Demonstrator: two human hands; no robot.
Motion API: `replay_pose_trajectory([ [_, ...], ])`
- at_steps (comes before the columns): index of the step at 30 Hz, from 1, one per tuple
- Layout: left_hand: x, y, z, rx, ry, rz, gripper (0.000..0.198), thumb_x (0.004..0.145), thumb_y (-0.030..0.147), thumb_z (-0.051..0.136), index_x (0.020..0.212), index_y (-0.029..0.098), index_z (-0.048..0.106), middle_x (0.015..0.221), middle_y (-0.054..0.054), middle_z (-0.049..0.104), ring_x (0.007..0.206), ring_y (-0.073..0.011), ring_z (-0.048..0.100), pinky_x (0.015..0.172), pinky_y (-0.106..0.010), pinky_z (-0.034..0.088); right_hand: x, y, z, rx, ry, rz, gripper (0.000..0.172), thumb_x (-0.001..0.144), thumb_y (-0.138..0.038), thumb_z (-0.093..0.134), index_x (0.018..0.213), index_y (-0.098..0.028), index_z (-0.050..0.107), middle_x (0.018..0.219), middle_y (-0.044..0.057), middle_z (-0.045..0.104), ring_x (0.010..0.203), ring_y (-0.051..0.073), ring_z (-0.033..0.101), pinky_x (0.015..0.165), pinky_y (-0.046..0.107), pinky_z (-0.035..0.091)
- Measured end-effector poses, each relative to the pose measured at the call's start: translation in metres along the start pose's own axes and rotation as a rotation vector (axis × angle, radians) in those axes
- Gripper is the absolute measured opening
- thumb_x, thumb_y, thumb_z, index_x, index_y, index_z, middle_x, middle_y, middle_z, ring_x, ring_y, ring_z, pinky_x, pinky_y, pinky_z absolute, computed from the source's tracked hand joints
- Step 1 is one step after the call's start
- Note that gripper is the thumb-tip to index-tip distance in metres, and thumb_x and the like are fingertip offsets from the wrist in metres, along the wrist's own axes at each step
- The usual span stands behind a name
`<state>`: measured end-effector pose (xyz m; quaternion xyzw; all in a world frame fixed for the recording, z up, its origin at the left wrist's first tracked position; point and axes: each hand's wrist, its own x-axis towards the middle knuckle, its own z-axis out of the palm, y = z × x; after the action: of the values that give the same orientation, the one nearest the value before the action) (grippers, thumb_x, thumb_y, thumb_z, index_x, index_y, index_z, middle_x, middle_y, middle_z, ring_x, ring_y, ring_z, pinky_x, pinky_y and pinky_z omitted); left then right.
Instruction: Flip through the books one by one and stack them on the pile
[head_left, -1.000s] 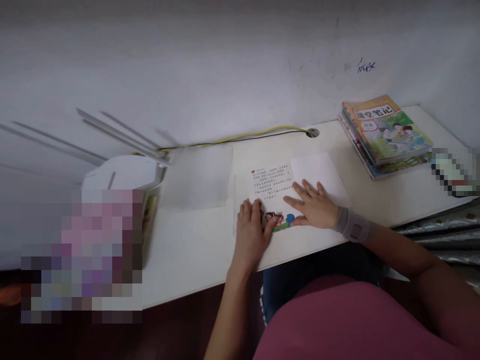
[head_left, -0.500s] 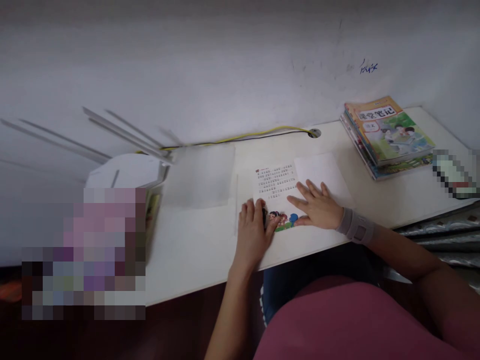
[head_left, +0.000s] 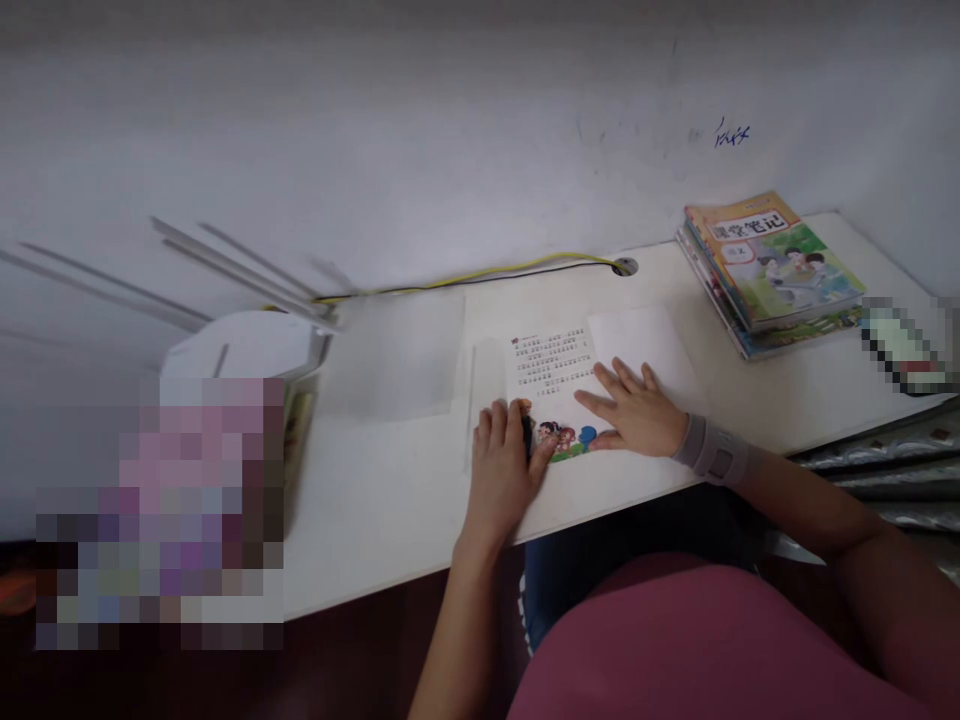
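Observation:
A printed page (head_left: 553, 372) with rows of text and a colourful cartoon picture along its bottom lies on the white desk. My left hand (head_left: 501, 455) rests on the lower left of it, fingers lying flat and thumb out over the picture. Spread wide, the fingers of my right hand (head_left: 639, 415) press on its right side; that wrist wears a grey band (head_left: 712, 450). Blank white paper (head_left: 637, 335) shows beyond my right fingers. Whether it belongs to the same sheet or booklet, I cannot tell. A translucent sheet (head_left: 397, 350) lies to the left, apart from my hands.
A stack of books (head_left: 780, 260) stands at the back right, with a blurred-out object (head_left: 907, 345) beside it. At the left is a white device with antennas (head_left: 240, 340), a pixelated pink thing before it. A yellow cable (head_left: 480, 270) runs along the wall into a desk hole (head_left: 625, 267).
Both hands stay almost exactly where they were on the page. The view has shifted slightly, so the wall, books and device appear a little further left.

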<state>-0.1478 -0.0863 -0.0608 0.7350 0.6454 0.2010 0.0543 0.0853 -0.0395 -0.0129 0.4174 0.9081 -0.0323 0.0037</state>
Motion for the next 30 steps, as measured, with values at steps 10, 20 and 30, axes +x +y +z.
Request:
replay_pose_trajectory([
  [10,-0.0007,0.0028,-0.0023,-0.021,-0.017,-0.007,0.078,0.091,0.062,0.035,0.145,0.007,0.034,0.149,-0.025,0.037,0.141,-0.0442,0.022,0.109,-0.062,0.026,-0.003,0.003,-0.0011,-0.007,-0.008,0.004,0.074,0.086,-0.069,0.04,0.147,-0.028,0.034,0.156,0.02,0.023,0.141,0.045,0.022,0.101,0.07,0.029],
  [20,-0.0001,0.002,-0.0035,-0.002,-0.046,0.003,0.074,0.091,0.057,0.038,0.145,0.006,0.035,0.148,-0.025,0.038,0.142,-0.0439,0.021,0.107,-0.063,0.027,-0.0049,0.0041,-0.0018,-0.005,0.002,0.0,0.073,0.087,-0.068,0.04,0.147,-0.027,0.035,0.156,0.021,0.024,0.14,0.045,0.022,0.101,0.07,0.029],
  [30,0.0,0.0025,-0.0025,-0.009,-0.036,0.001,0.074,0.091,0.057,0.038,0.146,0.007,0.032,0.148,-0.024,0.039,0.141,-0.0439,0.022,0.107,-0.062,0.028,-0.0061,0.0056,-0.0023,-0.025,-0.003,-0.01,0.074,0.086,-0.07,0.038,0.147,-0.028,0.034,0.155,0.021,0.025,0.14,0.045,0.023,0.099,0.071,0.031],
])
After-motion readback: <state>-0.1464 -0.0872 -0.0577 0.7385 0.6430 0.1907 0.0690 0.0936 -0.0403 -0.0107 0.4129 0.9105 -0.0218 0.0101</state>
